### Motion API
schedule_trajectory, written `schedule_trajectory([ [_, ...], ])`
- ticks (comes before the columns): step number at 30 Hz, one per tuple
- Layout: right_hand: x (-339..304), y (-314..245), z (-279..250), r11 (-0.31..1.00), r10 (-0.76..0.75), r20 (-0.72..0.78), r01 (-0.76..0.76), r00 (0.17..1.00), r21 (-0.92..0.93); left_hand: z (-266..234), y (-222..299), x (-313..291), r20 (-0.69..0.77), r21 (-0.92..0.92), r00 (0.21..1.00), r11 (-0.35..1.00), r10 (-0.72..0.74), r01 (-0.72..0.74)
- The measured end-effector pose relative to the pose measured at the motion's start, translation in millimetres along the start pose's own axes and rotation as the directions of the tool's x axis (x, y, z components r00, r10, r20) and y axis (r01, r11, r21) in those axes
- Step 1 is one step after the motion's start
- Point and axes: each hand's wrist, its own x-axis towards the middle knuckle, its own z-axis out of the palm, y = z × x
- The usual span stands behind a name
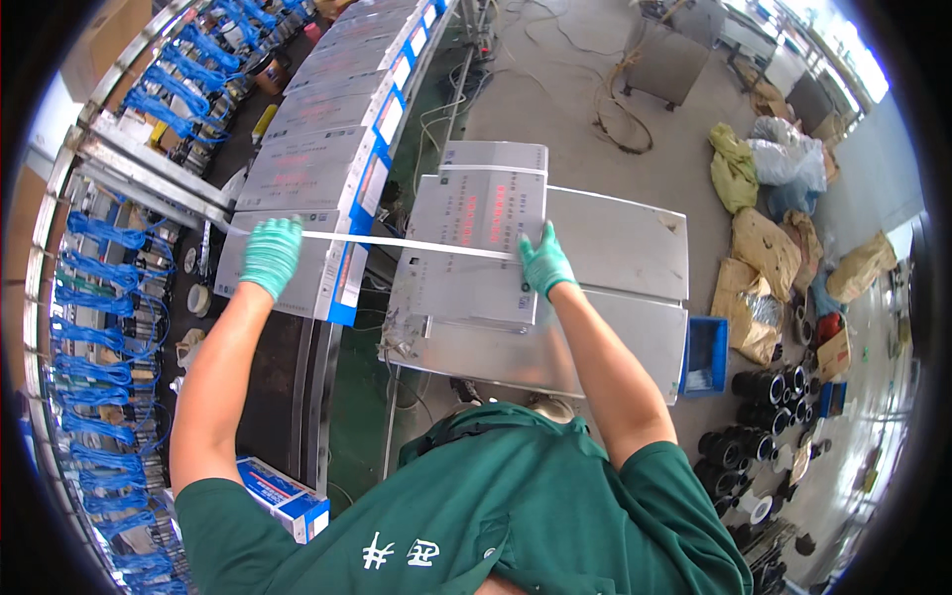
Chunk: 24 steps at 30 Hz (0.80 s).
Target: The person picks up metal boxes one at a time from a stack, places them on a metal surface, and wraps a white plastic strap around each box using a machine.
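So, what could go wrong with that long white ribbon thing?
Maybe a couple of things. The white strap stretches across the gap to the left hand, so it could slip or twist if that grip loosens. A hard pull might also shift the cardboard stack on the table. And the right hand is right at the stack's edge where the strap reaches, so fingers might get pinched.
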Motion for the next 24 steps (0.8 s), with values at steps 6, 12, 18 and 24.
schedule_trajectory([
  [6,-6.8,-5.9,37.1,0.985,0.136,-0.117,-0.148,0.984,-0.091,16.5,-68.9,-36.5,0.09,0.062,0.965,0.968,-0.247,0.242],
  [12,-11.9,-19.0,36.6,0.97,0.111,-0.18,-0.145,0.977,-0.193,-13.3,-51.6,-6.2,-0.058,-0.671,0.921,0.698,-0.386,0.25],
  [18,-11.7,-18.5,40.4,0.972,0.121,-0.201,-0.157,0.972,-0.176,43.9,87.1,42.2,0.482,-0.601,0.864,-0.773,-0.148,0.203],
  [24,-13.2,-27.5,41.2,0.957,0.155,-0.208,-0.199,0.966,-0.212,131.7,184.9,59.2,0.545,-0.838,0.687,-0.33,-0.48,0.434],
])
